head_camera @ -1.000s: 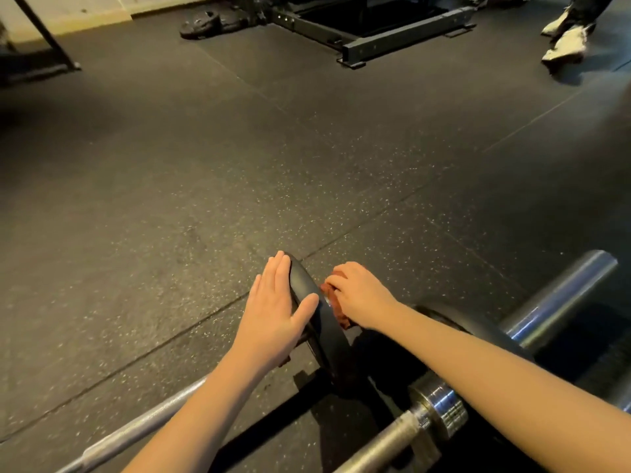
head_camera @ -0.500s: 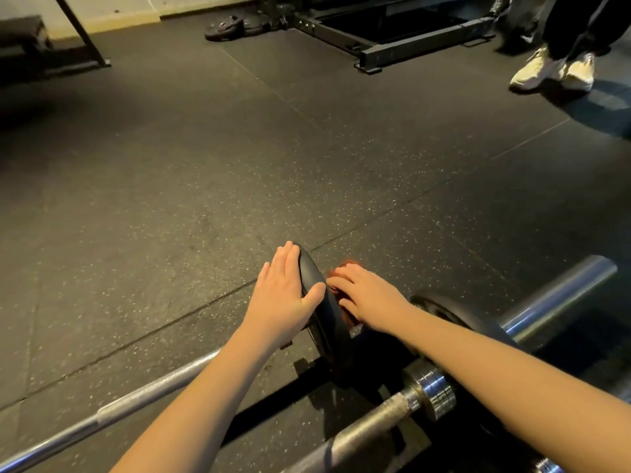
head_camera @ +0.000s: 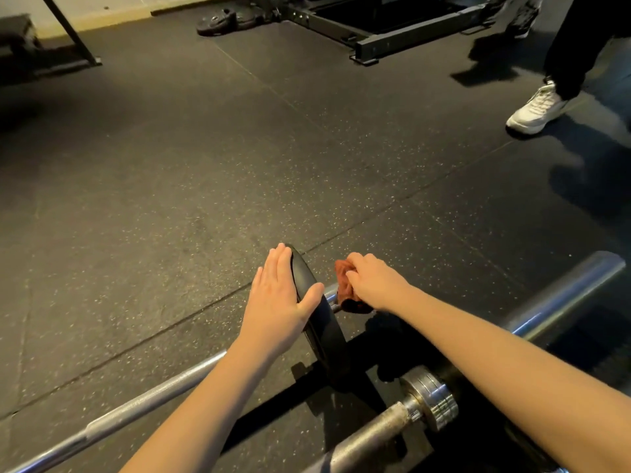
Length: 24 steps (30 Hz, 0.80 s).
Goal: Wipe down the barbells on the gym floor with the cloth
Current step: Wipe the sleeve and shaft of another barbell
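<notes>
— Where's the cloth [head_camera: 344,278]?
— Bunched in the right hand [head_camera: 375,282], whose fingers curl round it, on the barbell [head_camera: 136,408] sleeve just beside the black plate [head_camera: 322,336].
— And the left hand [head_camera: 280,297]?
— Flat, with its fingers straight, against the plate's other face and its thumb over the rim. The barbell lies on the floor [head_camera: 170,199].

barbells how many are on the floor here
2. The far barbell runs from lower left to the black plate under the left hand; the near barbell lies bottom centre, its sleeve reaching upper right. More may lie outside the view.
</notes>
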Each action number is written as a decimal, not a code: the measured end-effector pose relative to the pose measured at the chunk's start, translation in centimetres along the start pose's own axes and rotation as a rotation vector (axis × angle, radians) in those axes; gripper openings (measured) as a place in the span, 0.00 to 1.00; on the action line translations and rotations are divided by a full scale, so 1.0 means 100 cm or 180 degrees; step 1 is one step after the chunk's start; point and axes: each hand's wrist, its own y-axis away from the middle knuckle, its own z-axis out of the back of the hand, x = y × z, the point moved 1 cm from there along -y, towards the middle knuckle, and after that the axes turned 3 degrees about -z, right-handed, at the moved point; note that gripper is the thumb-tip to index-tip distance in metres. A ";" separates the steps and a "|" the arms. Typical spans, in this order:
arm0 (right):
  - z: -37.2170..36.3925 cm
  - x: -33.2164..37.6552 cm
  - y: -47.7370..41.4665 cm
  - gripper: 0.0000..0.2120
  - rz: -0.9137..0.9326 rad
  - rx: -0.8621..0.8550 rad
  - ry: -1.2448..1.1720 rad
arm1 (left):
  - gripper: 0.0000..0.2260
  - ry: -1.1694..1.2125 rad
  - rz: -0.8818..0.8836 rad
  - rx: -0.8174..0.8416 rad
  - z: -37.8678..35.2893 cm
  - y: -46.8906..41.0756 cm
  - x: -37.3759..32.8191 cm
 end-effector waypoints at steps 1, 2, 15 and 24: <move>-0.007 0.005 0.002 0.14 -0.0101 -0.0083 0.0034 | 0.42 0.0001 0.0009 0.0001 0.001 -0.002 0.000; -0.014 0.010 0.009 0.15 -0.0083 -0.0196 0.0088 | 0.40 -0.0014 0.0011 0.0001 0.001 -0.003 0.001; -0.024 0.022 0.023 0.18 0.0847 -0.0532 0.0349 | 0.42 0.0060 -0.0089 -0.0109 -0.003 -0.002 0.002; -0.012 0.025 -0.004 0.17 0.0261 -0.0250 0.0417 | 0.41 0.0018 -0.0166 -0.0182 -0.008 0.001 0.003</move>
